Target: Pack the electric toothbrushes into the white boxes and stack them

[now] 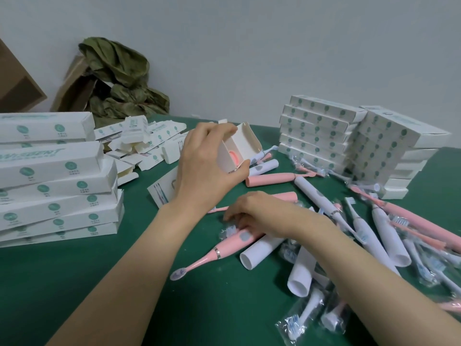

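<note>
Firmly hold the open white box [237,149] in the gripping left hand [207,167], lifted above the green table [74,283], something pink inside. Pinch one bagged brush head [228,230] with the right hand [249,211], curled low over the toothbrush pile [361,228], grip unclear, and feed straight past the flaps.

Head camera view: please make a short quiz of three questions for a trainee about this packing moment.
1. True or false: the left hand holds an open white box.
2. Which colour shows inside that box? A pink, B green, C black.
3. Which hand lies low among the loose toothbrushes on the table?

Key: 1 true; 2 A; 3 the right hand.
</note>
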Action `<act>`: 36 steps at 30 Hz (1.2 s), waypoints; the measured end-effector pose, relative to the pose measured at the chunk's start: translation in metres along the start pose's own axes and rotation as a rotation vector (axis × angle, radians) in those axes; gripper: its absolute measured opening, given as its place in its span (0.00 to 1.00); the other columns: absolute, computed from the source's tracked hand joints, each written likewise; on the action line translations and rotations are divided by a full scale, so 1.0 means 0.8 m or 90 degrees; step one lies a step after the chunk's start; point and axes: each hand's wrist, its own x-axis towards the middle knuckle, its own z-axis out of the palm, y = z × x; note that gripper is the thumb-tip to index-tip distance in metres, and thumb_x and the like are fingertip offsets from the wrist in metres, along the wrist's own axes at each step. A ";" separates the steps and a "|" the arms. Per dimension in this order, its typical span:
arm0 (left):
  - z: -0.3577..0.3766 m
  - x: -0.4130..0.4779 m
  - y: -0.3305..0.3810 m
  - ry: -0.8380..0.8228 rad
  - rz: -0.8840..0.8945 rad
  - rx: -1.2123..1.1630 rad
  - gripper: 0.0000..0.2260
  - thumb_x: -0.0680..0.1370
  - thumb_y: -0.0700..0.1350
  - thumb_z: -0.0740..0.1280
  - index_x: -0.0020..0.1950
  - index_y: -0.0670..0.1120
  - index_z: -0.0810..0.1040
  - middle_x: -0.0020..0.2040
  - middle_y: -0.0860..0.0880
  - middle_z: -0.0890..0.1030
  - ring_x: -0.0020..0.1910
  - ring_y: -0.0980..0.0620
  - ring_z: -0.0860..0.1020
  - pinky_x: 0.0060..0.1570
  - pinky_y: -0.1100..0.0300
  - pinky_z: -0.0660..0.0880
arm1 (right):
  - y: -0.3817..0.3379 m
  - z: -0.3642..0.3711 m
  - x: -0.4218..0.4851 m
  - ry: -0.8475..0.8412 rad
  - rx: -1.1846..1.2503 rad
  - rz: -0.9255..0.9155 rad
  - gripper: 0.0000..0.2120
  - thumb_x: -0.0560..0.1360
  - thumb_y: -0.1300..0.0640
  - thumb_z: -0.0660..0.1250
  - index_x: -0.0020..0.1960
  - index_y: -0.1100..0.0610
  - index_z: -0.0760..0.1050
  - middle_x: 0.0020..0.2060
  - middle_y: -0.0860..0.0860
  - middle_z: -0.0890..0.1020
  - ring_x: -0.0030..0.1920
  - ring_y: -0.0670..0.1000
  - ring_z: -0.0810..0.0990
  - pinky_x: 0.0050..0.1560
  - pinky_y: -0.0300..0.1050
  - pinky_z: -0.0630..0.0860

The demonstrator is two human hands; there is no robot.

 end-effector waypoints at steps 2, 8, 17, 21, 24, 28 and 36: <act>-0.001 0.000 0.001 0.000 -0.001 0.000 0.22 0.64 0.41 0.77 0.56 0.41 0.78 0.51 0.43 0.76 0.51 0.44 0.74 0.53 0.66 0.63 | 0.006 -0.012 -0.007 0.032 -0.035 -0.005 0.18 0.76 0.68 0.60 0.60 0.55 0.77 0.49 0.50 0.77 0.47 0.47 0.74 0.45 0.35 0.65; -0.001 0.001 -0.001 0.020 -0.014 -0.024 0.22 0.65 0.42 0.76 0.57 0.42 0.78 0.51 0.50 0.72 0.52 0.48 0.72 0.53 0.71 0.62 | 0.033 -0.089 -0.064 0.104 0.402 -0.005 0.10 0.78 0.68 0.60 0.44 0.58 0.77 0.39 0.52 0.79 0.44 0.51 0.77 0.49 0.46 0.76; 0.010 -0.007 0.006 -0.041 0.022 -0.010 0.20 0.66 0.44 0.71 0.57 0.41 0.79 0.49 0.45 0.74 0.49 0.46 0.73 0.53 0.62 0.67 | -0.023 -0.086 -0.046 0.415 0.932 -0.071 0.06 0.75 0.70 0.63 0.41 0.61 0.72 0.36 0.59 0.81 0.39 0.54 0.83 0.46 0.42 0.80; 0.010 -0.007 0.005 -0.035 0.031 0.003 0.21 0.66 0.42 0.74 0.57 0.40 0.78 0.49 0.43 0.74 0.49 0.46 0.73 0.53 0.65 0.65 | -0.040 -0.071 -0.035 0.634 0.747 0.034 0.02 0.74 0.67 0.67 0.45 0.63 0.76 0.35 0.59 0.83 0.36 0.53 0.84 0.37 0.41 0.80; 0.010 -0.007 0.005 -0.029 0.032 -0.004 0.23 0.65 0.42 0.75 0.58 0.39 0.77 0.49 0.43 0.75 0.50 0.46 0.72 0.54 0.66 0.64 | -0.039 -0.070 -0.035 0.676 0.581 0.065 0.03 0.74 0.65 0.68 0.43 0.58 0.77 0.34 0.54 0.83 0.34 0.50 0.84 0.34 0.43 0.80; 0.011 -0.008 0.011 -0.036 0.046 -0.026 0.23 0.65 0.45 0.71 0.57 0.37 0.77 0.50 0.43 0.78 0.50 0.47 0.73 0.53 0.64 0.66 | -0.043 -0.064 -0.033 0.544 0.252 0.051 0.03 0.75 0.61 0.65 0.48 0.56 0.77 0.39 0.47 0.82 0.38 0.48 0.80 0.42 0.45 0.76; 0.008 -0.006 0.010 -0.017 0.016 -0.010 0.25 0.67 0.46 0.72 0.60 0.35 0.76 0.52 0.39 0.79 0.52 0.41 0.76 0.56 0.60 0.66 | -0.033 -0.059 -0.032 0.516 0.192 0.004 0.19 0.78 0.60 0.56 0.68 0.56 0.65 0.50 0.48 0.68 0.46 0.37 0.70 0.47 0.25 0.66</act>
